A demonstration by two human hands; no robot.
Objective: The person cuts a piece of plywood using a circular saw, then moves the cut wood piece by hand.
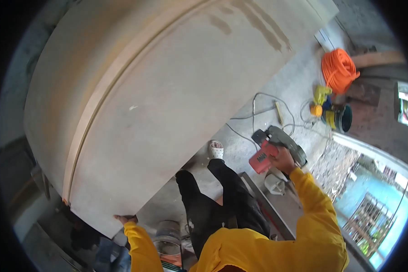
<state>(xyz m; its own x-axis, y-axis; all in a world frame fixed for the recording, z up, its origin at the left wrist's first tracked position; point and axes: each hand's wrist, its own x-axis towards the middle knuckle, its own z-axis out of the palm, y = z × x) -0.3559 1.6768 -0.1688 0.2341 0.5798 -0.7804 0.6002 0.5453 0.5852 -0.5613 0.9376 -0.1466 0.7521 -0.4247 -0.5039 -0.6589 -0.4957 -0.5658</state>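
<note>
A large, pale board (167, 113) with a long raised strip (93, 109) and brownish stains fills the left and middle. My left hand (127, 219) is at its lower edge, near the bottom corner, with fingers over the rim; part of the hand is hidden. My right hand (283, 161) is closed around the handle of a red and black power tool (264, 158) with a dark grey curved housing. The tool is held off to the right of the board, apart from it. Its working face is turned out of view.
Grey cable (255, 106) loops across the concrete floor behind the tool. An orange coiled hose (338, 71), a dark bucket (344, 119) and a yellow container (316, 110) stand at right. Buckets (167, 231) sit near my left arm. Right of my legs is a long ledge (288, 204).
</note>
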